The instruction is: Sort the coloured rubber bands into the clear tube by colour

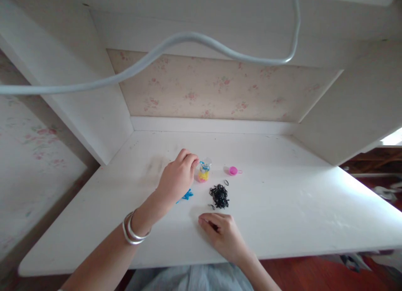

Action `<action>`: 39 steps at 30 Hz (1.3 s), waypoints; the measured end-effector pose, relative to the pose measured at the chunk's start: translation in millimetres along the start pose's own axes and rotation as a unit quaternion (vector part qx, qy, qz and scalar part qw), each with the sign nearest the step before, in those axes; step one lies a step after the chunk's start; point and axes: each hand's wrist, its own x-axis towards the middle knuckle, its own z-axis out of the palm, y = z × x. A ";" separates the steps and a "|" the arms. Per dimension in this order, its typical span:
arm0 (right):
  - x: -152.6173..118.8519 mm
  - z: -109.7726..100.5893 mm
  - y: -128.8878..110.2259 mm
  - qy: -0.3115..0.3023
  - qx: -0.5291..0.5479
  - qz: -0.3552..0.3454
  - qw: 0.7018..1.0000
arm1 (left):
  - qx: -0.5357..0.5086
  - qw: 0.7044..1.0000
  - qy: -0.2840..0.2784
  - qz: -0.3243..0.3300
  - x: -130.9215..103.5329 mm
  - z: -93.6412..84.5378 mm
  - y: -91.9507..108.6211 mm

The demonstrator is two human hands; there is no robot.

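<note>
Your left hand [179, 173] is at the left side of the jar [203, 174], its thumb and forefinger pinching a blue band [201, 162] at the mouth. Two bangles [134, 230] circle that wrist. Your right hand [221, 234] rests near the front edge of the worktop [282, 207], fingers curled and pressed together at the tips; you cannot tell from here whether they hold anything.

The clear jar stands about midway between the worktop's front and back edges, with pink at the bottom and yellow above. To its right lies the pink lid [233, 171]. The black pile [220, 196] sits nearer the front edge, a loose black band [226, 182] just behind it. The blue pile [187, 194] is partly hidden by your left hand.
</note>
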 end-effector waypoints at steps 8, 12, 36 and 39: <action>0.0 -5.0 2.9 0.012 0.015 -0.001 1.000 | 0.095 0.994 -0.049 0.023 24.1 8.1 15.1; -1.2 -6.7 0.9 0.017 0.016 -0.006 1.000 | 0.111 0.991 -0.076 0.021 27.7 10.7 17.7; 16.9 -2.9 -13.5 -0.007 -0.190 -0.006 0.982 | 0.009 0.995 -0.086 -0.045 -46.0 -6.0 -26.8; 32.2 -7.1 -21.9 -0.008 -0.247 0.015 0.969 | 0.004 0.991 -0.117 -0.068 -67.2 1.0 -33.9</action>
